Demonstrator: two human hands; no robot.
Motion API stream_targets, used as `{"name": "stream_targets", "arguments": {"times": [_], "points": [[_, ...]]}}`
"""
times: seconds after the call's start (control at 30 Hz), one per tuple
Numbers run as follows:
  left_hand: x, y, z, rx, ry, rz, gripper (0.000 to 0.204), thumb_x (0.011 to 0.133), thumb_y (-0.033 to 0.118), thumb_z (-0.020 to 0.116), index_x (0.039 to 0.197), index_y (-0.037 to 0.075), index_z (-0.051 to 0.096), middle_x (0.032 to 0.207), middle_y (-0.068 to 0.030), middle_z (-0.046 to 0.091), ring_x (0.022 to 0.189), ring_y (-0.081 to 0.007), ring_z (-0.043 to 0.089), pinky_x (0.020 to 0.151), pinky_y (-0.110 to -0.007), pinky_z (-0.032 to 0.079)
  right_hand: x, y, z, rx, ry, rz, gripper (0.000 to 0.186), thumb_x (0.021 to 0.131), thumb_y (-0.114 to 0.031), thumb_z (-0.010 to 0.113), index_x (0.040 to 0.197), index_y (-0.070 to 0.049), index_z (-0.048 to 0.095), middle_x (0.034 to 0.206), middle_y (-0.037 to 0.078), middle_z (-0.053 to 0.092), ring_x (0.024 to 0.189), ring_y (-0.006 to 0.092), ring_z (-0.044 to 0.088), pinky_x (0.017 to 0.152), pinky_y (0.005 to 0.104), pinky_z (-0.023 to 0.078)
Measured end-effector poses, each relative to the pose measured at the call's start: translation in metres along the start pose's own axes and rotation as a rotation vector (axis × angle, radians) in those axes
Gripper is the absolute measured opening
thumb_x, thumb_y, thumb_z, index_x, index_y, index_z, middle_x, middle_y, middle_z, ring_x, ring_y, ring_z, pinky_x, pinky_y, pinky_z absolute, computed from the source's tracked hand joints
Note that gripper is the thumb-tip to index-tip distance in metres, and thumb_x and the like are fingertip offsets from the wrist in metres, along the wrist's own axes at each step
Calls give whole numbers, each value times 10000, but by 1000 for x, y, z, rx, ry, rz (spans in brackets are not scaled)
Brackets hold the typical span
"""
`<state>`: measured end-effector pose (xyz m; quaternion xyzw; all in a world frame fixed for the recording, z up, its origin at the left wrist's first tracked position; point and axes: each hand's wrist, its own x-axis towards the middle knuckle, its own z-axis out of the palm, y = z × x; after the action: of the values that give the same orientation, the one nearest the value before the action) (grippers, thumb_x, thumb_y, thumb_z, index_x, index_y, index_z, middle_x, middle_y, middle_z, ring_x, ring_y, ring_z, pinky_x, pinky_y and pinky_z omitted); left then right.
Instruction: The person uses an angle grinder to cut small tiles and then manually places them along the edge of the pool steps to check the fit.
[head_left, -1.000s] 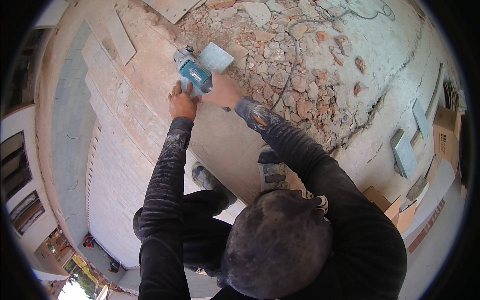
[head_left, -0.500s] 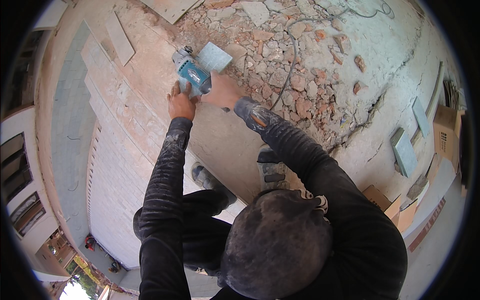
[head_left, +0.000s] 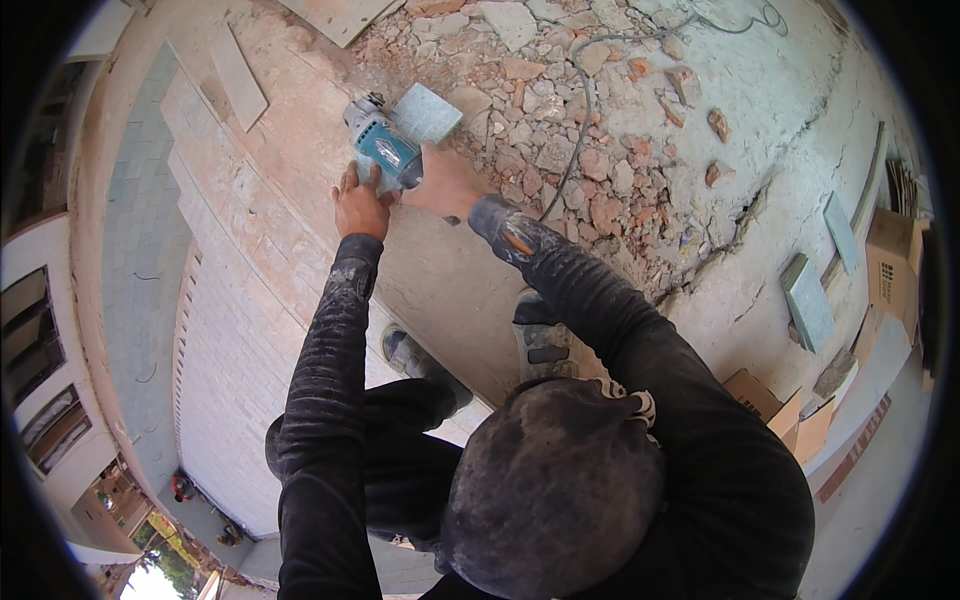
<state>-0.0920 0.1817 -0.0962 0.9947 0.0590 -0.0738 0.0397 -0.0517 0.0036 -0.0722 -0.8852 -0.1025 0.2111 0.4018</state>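
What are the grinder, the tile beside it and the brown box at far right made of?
Grinder: likely moulded plastic, its teal body smooth with a slight sheen; the grey front end looks metallic.
Tile: stone or ceramic; matte, mottled blue-grey.
Box: apparently cardboard, matte brown with flat panels.

Smooth plastic grinder (head_left: 389, 148); rough rubble (head_left: 556, 153)

Bright, diffuse light falls evenly, fisheye distortion bows the periphery, and a lower-left opening (head_left: 150, 582) glares white.
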Motion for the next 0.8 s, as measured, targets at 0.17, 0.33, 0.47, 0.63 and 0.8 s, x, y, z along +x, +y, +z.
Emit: {"name": "stream_targets", "arguments": {"times": [0.17,0.33,0.47,0.63,0.8], "points": [[1,1,-2,-4,4,5,615,774,340,769,1335,154,601,1463,-231,432,1357,-344,427,1113,-540,316,-3,-3,-5,1,-14,16,776,670,-439,799,1165,92,524,1025,290,644,965,430,655,826,470,532],[0,0,-2,6,0,7,610,777,342,767,1333,153,602,1460,-228,436,1353,-345,430,1111,-537,320,-5,-3,-5,11,-33,26,751,673,-408,792,1176,78,519,1067,291,623,1004,433,635,845,476,523],[1,-3,0,8,4,12,610,778,339,767,1334,152,601,1460,-228,437,1353,-345,430,1111,-534,322,-8,-4,-4,20,-20,29,718,676,-387,787,1167,64,520,1067,285,623,999,433,633,842,481,522],[1,-1,0,1,7,21,606,776,328,771,1330,151,603,1458,-230,437,1351,-346,432,1110,-535,323,-10,-2,-2,5,5,34,699,678,-375,782,1162,56,521,1069,275,623,1010,429,628,849,487,517],[1,-3,1,-2,10,17,604,774,324,774,1327,153,605,1459,-227,437,1349,-346,434,1112,-535,322,-13,-5,-6,27,-21,59,696,678,-373,781,1168,49,523,1086,273,615,1020,423,624,859,483,514]]}}
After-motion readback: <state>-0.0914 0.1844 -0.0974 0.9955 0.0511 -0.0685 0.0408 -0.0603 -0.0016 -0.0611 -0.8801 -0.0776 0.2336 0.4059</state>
